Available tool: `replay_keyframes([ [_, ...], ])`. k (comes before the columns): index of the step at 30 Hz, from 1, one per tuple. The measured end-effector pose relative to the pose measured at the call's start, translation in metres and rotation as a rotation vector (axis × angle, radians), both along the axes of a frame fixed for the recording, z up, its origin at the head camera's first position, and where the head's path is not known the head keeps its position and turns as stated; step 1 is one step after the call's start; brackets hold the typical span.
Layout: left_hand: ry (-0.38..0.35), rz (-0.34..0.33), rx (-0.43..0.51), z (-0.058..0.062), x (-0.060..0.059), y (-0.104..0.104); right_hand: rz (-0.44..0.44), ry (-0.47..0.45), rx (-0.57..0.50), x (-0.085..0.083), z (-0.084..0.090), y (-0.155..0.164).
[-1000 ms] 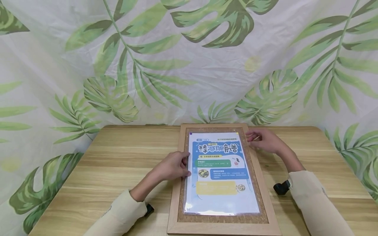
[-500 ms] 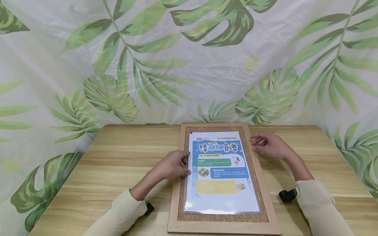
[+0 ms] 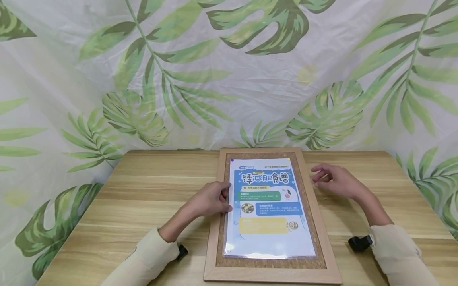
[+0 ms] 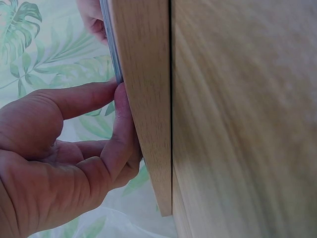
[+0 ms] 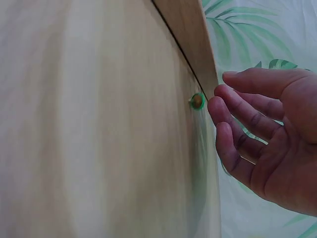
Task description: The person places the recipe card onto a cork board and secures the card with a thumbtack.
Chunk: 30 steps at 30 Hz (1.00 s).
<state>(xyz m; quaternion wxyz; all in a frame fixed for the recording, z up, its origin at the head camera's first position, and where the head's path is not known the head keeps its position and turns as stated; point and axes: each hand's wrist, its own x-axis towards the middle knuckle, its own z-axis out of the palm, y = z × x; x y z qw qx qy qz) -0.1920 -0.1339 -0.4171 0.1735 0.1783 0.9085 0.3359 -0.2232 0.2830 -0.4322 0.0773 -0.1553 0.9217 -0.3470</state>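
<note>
Head view: left hand [image 3: 211, 198] pinches glossy poster [image 3: 268, 208]; wooden frame [image 3: 272, 274]

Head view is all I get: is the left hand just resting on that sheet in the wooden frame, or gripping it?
Observer: Gripping. The left wrist view shows the left hand pinching the edge of the laminated sheet between thumb and index finger, right against the frame.
Operator: Is the right hand holding anything?
Observer: No. In the right wrist view the right hand holds nothing, and its fingers are loosely spread.
Operator: Anything near it on the table?
Observer: A green pushpin lies on the table beside the frame's edge, just off the fingertips.
</note>
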Motion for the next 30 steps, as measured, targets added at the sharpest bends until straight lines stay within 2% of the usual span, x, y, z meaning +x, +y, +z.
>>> replay_keyframes([
  [19, 0.011, 0.003, -0.013, 0.002, 0.002, 0.001, 0.084, -0.023, 0.081, 0.027, -0.001, 0.018],
  [30, 0.005, -0.001, 0.001, 0.001, 0.002, 0.0, 0.171, -0.03, 0.019, 0.042, -0.001, 0.02],
])
